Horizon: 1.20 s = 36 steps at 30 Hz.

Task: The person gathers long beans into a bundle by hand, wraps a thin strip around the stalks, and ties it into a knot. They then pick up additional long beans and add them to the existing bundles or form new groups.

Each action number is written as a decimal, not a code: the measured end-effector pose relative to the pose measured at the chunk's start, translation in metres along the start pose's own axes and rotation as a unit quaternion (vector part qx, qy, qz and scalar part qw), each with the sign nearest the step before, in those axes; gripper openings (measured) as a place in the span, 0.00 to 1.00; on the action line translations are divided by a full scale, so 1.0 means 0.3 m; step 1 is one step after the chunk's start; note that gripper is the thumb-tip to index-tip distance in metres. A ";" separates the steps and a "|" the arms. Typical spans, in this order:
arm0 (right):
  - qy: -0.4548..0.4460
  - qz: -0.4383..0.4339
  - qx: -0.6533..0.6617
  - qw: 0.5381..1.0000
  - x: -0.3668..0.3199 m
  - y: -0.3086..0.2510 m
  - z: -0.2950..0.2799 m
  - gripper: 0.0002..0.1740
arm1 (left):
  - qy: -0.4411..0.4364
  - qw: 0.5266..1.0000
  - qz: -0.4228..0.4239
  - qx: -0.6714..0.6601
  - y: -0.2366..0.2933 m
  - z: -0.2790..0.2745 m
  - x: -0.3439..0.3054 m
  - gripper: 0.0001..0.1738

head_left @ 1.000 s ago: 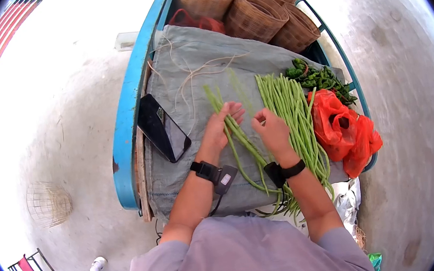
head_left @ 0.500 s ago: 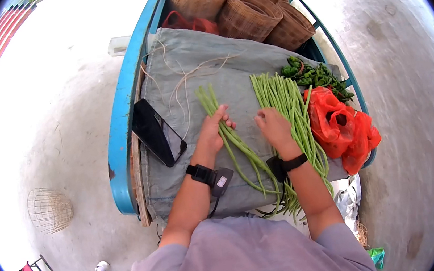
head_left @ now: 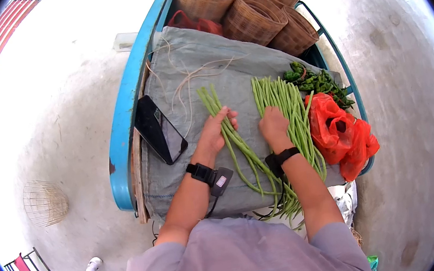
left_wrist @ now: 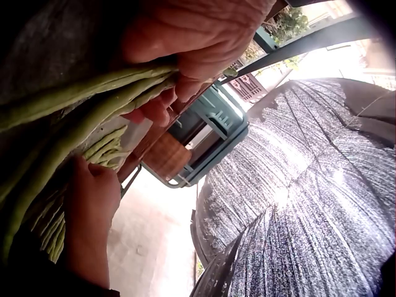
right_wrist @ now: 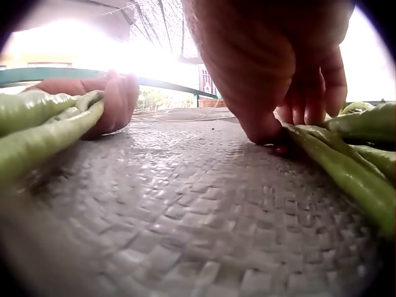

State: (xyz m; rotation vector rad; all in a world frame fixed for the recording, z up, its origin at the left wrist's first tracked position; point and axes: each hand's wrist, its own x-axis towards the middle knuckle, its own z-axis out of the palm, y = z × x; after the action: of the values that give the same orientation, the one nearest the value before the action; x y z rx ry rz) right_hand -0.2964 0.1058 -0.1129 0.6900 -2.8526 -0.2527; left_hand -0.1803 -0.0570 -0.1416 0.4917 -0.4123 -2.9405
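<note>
My left hand (head_left: 217, 130) holds a small bunch of long beans (head_left: 240, 142), its tips sticking out past the fingers and its tails trailing back towards me. In the left wrist view these bean stalks (left_wrist: 117, 99) run under the palm. A larger row of long beans (head_left: 295, 106) lies to the right. At its left edge is my right hand (head_left: 275, 128), fingers curled down. Seen from the right wrist, thumb and fingers of this hand (right_wrist: 272, 80) pinch the end of a bean (right_wrist: 328, 154) close over the woven sheet (right_wrist: 204, 204).
Left of the beans lies a black phone (head_left: 160, 131), with loose strings (head_left: 189, 77) beyond. Green peppers (head_left: 323, 80) and red plastic bags (head_left: 336, 127) sit on the right. Wicker baskets (head_left: 254, 16) stand at the back of the blue cart (head_left: 122, 146).
My right hand has moved right, from the gap beside the row onto its left edge. The left hand keeps its bunch, its fingers now curled closer around it.
</note>
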 end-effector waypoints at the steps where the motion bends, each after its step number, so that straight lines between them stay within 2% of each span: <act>1: 0.002 -0.006 0.019 1.000 -0.013 -0.010 -0.022 0.14 | 0.002 1.000 -0.002 0.001 -0.001 0.001 -0.002 0.11; 3: 0.006 -0.020 0.058 0.998 -0.033 -0.032 -0.076 0.16 | 0.006 1.000 -0.003 0.002 0.003 0.006 -0.004 0.11; 6: 0.049 -0.005 0.110 0.993 -0.048 -0.038 -0.056 0.21 | 0.007 1.000 0.004 0.011 0.002 0.010 -0.012 0.12; 9: 0.022 0.013 0.143 0.989 -0.038 -0.021 -0.033 0.22 | 0.002 1.000 0.002 0.005 0.003 0.005 -0.008 0.13; 12: -0.078 0.067 0.225 0.969 -0.024 -0.024 -0.069 0.19 | -0.002 1.000 0.001 0.013 0.003 0.002 -0.004 0.13; 15: -0.024 0.092 0.394 0.914 -0.041 -0.025 -0.072 0.16 | -0.001 1.000 0.008 0.015 -0.002 0.008 -0.004 0.14; 18: -0.069 0.099 0.643 0.756 -0.071 -0.037 -0.099 0.16 | -0.012 1.000 0.019 0.018 -0.007 0.009 -0.003 0.15; 21: -0.063 0.062 0.687 0.721 -0.118 -0.067 -0.145 0.16 | -0.004 0.999 0.018 0.040 -0.002 0.016 -0.007 0.16; 27: -0.128 0.019 0.690 0.712 -0.160 -0.084 -0.154 0.16 | -0.025 0.999 0.015 0.043 -0.007 0.018 0.001 0.21; 33: -0.132 -0.005 0.663 0.737 -0.163 -0.088 -0.122 0.16 | -0.066 0.997 0.032 0.031 -0.005 0.008 0.004 0.22; 36: -0.142 0.004 0.689 0.711 -0.175 -0.101 -0.122 0.16 | -0.075 0.997 0.026 0.007 -0.009 0.007 0.008 0.21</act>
State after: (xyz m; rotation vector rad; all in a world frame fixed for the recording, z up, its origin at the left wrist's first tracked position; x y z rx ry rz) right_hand -0.2293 0.0993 -0.0917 0.8032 -2.8052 2.1088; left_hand -0.1835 -0.0542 -0.1412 0.2594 -0.4547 -2.9354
